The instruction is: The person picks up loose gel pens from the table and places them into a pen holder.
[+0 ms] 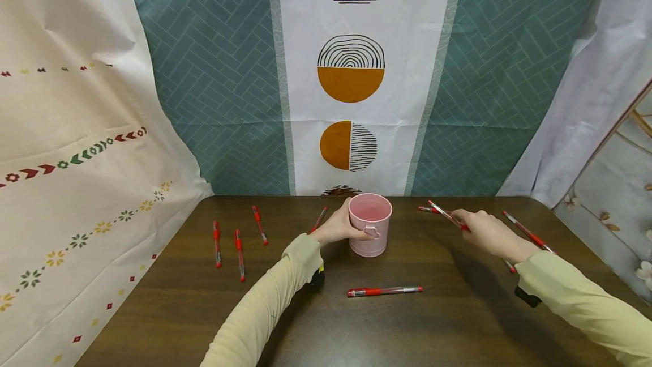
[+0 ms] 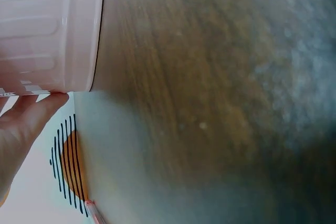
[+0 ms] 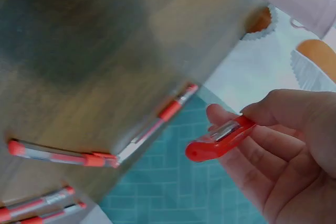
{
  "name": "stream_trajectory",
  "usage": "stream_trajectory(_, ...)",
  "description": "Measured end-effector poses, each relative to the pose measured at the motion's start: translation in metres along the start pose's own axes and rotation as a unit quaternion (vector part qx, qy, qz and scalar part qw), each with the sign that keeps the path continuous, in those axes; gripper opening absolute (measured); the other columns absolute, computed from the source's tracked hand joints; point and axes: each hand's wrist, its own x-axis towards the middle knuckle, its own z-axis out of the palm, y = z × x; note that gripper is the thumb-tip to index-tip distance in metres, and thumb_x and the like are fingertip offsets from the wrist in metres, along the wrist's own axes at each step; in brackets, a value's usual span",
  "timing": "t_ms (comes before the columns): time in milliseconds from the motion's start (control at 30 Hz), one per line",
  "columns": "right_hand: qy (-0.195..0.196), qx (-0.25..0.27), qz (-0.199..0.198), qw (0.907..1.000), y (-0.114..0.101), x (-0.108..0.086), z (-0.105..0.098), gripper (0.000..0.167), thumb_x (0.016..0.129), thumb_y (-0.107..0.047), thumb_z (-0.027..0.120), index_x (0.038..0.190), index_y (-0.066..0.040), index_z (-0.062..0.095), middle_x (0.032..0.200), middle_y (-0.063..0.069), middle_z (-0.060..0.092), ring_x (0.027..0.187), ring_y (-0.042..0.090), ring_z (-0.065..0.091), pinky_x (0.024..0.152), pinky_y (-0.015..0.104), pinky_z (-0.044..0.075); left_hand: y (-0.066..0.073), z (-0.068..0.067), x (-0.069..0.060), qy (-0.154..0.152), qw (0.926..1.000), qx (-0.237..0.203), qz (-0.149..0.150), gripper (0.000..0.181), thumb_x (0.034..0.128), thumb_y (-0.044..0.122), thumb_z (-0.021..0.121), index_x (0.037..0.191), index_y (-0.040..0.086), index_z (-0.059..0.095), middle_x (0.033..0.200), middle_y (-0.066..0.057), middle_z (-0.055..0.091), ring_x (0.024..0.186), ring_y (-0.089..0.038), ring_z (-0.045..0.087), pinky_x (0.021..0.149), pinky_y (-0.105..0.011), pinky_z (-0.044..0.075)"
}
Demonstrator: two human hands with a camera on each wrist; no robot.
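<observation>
Toward the back middle of the table stands an upright pink bucket-shaped cup (image 1: 369, 243) with a small handle on its front. My left hand (image 1: 337, 227) grips it from the left, thumb across the front and the other fingers hidden behind. In the left wrist view the cup (image 2: 37, 30) fills the upper left corner. Right of the cup, my right hand (image 1: 490, 234) pinches a red-and-clear gel pen (image 1: 444, 213) above the table. In the right wrist view the held pen's red end (image 3: 220, 139) sits between thumb and fingers. The cup's inner bottom is hidden.
Several similar pens lie scattered: a group at left (image 1: 240, 255), one behind my left hand (image 1: 319, 220), one in front of the cup (image 1: 385, 291), others at right (image 1: 527, 231). A patterned curtain (image 1: 244, 72) hangs behind the dark wooden table (image 1: 316, 338).
</observation>
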Motion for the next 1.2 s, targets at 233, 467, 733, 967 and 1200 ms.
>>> stream_trajectory(233, 0.013, 0.033, 0.002, 0.9994, -0.007, 0.014, -0.016, 0.031, 0.077, 0.011, 0.058, 0.107, 0.009, 0.054, 0.091, 0.023, 0.062, 0.045, 0.008, 0.037, 0.041, 0.026, 0.031, -0.031, 0.003, 0.011, 0.018, 0.9998, 0.012, -0.004, 0.086, 0.0600, 0.021, 0.085, 0.128, 0.017, 0.033, 0.117, 0.002, 0.050, 0.101, -0.011, 0.049, 0.088, -0.033, 0.037)
stream_trajectory(467, 0.034, 0.049, -0.017, 0.9981, -0.017, 0.027, -0.032, 0.028, 0.080, 0.009, 0.058, 0.108, 0.010, 0.057, 0.096, 0.024, 0.062, 0.081, 0.029, 0.062, 0.063, 0.037, 0.050, -0.036, 0.003, 0.013, 0.034, 0.9990, 0.028, 0.000, 0.084, 0.0595, 0.025, 0.085, 0.128, 0.017, 0.036, 0.114, 0.004, 0.052, 0.100, -0.011, 0.051, 0.087, -0.034, 0.038)
stream_trajectory(733, 0.040, 0.089, -0.009, 0.9952, -0.030, 0.038, -0.043, 0.026, 0.084, 0.004, 0.058, 0.110, 0.007, 0.059, 0.096, 0.018, 0.063, 0.076, 0.020, 0.062, 0.060, 0.031, 0.048, -0.035, 0.003, 0.012, 0.038, 0.9986, 0.036, -0.001, 0.084, 0.0586, 0.024, 0.086, 0.127, 0.017, 0.037, 0.113, 0.004, 0.053, 0.099, -0.010, 0.051, 0.086, -0.031, 0.039)
stream_trajectory(967, 0.048, 0.088, -0.024, 0.9947, -0.044, 0.052, -0.049, 0.023, 0.083, 0.002, 0.060, 0.106, 0.003, 0.064, 0.090, 0.010, 0.065, 0.066, 0.013, 0.059, 0.057, 0.029, 0.045, -0.036, 0.003, 0.012, 0.036, 0.9989, 0.030, -0.002, 0.084, 0.0599, 0.024, 0.085, 0.129, 0.017, 0.037, 0.116, 0.001, 0.052, 0.100, -0.011, 0.051, 0.087, -0.033, 0.039)
stream_trajectory(1200, 0.025, 0.112, -0.008, 0.9933, -0.055, 0.065, -0.052, 0.019, 0.083, -0.002, 0.063, 0.101, -0.001, 0.067, 0.083, 0.002, 0.065, 0.062, 0.010, 0.058, 0.056, 0.029, 0.046, -0.036, 0.004, 0.011, 0.038, 0.9988, 0.029, 0.000, 0.084, 0.0593, 0.023, 0.085, 0.128, 0.017, 0.037, 0.115, 0.002, 0.053, 0.099, -0.010, 0.051, 0.086, -0.031, 0.039)
